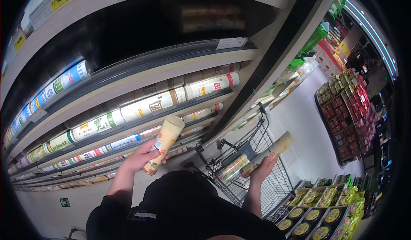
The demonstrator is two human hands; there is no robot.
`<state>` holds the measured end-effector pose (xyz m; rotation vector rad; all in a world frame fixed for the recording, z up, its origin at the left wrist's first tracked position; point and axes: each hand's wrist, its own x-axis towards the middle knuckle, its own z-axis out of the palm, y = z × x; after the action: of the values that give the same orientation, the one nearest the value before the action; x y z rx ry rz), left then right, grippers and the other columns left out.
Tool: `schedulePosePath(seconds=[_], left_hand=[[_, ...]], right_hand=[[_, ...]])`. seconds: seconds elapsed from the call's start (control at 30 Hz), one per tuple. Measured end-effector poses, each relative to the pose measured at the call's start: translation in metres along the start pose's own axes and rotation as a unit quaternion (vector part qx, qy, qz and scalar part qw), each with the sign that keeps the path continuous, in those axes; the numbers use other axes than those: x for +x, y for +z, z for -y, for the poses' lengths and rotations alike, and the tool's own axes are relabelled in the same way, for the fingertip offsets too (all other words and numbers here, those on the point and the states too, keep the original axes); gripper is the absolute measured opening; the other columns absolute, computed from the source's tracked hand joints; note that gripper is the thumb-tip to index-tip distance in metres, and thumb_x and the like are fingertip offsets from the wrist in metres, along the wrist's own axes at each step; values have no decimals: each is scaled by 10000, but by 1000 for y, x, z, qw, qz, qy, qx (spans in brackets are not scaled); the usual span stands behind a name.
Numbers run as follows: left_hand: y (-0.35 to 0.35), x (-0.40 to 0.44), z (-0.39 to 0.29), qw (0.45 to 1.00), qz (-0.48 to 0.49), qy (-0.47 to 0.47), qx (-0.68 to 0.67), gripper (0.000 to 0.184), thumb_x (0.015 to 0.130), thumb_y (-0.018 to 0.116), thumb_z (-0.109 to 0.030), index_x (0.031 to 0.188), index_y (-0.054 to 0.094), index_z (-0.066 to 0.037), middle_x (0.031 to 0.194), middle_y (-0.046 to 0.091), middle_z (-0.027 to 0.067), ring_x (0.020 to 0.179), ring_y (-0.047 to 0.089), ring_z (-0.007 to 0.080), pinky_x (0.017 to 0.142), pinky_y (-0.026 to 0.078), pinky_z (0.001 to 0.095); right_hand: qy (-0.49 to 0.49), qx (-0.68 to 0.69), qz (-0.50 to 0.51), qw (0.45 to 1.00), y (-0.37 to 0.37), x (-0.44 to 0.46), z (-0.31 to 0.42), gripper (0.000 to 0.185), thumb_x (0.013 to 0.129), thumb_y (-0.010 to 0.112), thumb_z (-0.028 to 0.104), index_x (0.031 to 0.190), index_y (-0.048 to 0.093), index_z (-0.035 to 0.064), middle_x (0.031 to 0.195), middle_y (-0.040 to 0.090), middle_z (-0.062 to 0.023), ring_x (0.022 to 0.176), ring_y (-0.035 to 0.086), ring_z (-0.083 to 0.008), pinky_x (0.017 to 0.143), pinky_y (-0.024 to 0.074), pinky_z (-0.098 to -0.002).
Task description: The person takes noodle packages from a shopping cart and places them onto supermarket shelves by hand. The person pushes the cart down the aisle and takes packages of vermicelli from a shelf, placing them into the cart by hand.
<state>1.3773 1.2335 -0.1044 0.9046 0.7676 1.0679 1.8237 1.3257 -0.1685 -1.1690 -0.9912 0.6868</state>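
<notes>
My left hand (pixel 145 155) is closed around a cream-coloured, cylindrical pack of dried noodles (pixel 170 133), tilted in front of the shelves. My right hand (pixel 262 168) grips another pale noodle pack (pixel 280 143) over the shopping cart (pixel 274 188). That pack slants up and to the right, its lower end close to the cart's child-seat area. More packs with yellow and green wrapping (pixel 233 169) lie in the cart near its handle. Printing on both held packs is too small or blurred to read.
Shelves of rolled noodle packs (pixel 154 106) run along my left, with a dark gap on an upper level. A snack display (pixel 344 116) stands across the aisle at right. Yellow-lidded tubs (pixel 314 215) and bagged goods are stacked at lower right. Pale floor tiles (pixel 306 94) lie between.
</notes>
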Motion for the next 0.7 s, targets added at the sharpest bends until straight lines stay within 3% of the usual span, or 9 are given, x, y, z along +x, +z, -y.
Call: schedulePosePath(seconds=[0.13,0.2,0.27,0.4,0.47,0.57,0.6,0.63,0.7], left_hand=[[-8,8,1,994,50,67,-66,706,1007,605,-505,1457,417,5,1142,641,164,1024,668,251,906,547,392],[4,9,-3,990,55,83,-104,778,1000,573,-569,1471,402,27,1120,648,196,1021,666,278,907,540,416],[17,5,-9,987,61,103,-107,778,1010,544,-571,1478,395,32,1139,639,206,1055,655,289,932,530,432],[20,-13,8,981,73,132,-120,732,1027,542,-526,1484,385,24,1187,618,211,1107,631,296,961,514,451],[20,-30,13,985,41,131,-107,704,1036,541,-506,1484,387,14,1203,610,210,1118,625,297,966,512,456],[25,-44,13,982,36,167,-85,648,1056,524,-479,1476,378,-8,1220,608,173,1138,620,278,1000,502,435],[29,-47,12,979,23,182,-92,644,1048,554,-451,1483,371,-13,1230,612,177,1140,625,282,1004,504,436],[34,-48,10,975,10,198,-99,644,1040,584,-423,1489,364,-18,1240,617,180,1141,631,286,1007,506,438],[43,-48,3,970,-23,222,-94,652,1011,652,-359,1491,363,-25,1261,621,189,1153,642,302,1014,512,452]], right_hand=[[-200,-31,205,958,88,47,139,602,963,584,27,1513,344,-28,1283,556,-139,1112,585,-204,980,471,-340],[-418,-160,236,863,131,91,183,623,883,721,57,1452,475,-1,1299,611,-198,1184,620,-329,995,475,-403],[-516,-217,275,781,176,123,231,632,861,768,145,1435,524,46,1251,639,-187,1152,617,-377,1006,461,-446],[-494,-260,408,722,256,172,294,582,895,755,288,1425,568,141,1197,675,-110,1124,611,-324,988,478,-435],[-489,-330,415,692,289,202,298,573,923,753,290,1434,562,114,1126,691,-134,1042,643,-314,943,506,-411],[-344,-504,437,661,323,224,318,543,934,766,319,1389,604,72,1047,719,-181,954,675,-310,875,527,-384],[-345,-404,490,691,323,229,313,498,927,762,397,1297,689,71,1090,735,-213,1002,692,-311,886,524,-389],[-308,-538,468,629,331,229,327,543,882,774,490,1243,735,85,1138,741,-208,1053,701,-319,922,522,-394],[-310,-606,439,587,338,223,333,612,837,772,576,1213,751,93,1150,745,-188,1062,700,-325,952,520,-397]])
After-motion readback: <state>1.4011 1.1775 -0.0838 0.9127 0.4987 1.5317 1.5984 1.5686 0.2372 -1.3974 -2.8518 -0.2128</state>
